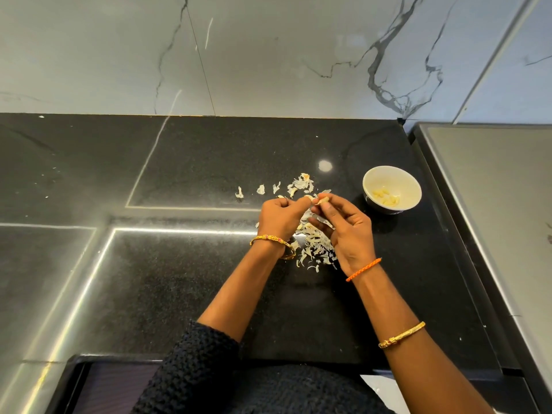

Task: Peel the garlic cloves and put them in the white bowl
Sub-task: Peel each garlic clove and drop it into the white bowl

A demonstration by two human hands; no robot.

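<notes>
On the black table (179,279) under a marbled wall, the right hand (346,231) pinches a garlic clove (324,200) in a narrow grip while the left hand (280,218) pinches its skin, above a heap of peels (315,246), with peeled cloves (385,196) in the white bowl (412,186) to the right.

white bowl (392,186), black speckled counter (179,279), grey-veined marble wall (268,55), orange wristband (363,269)
</notes>
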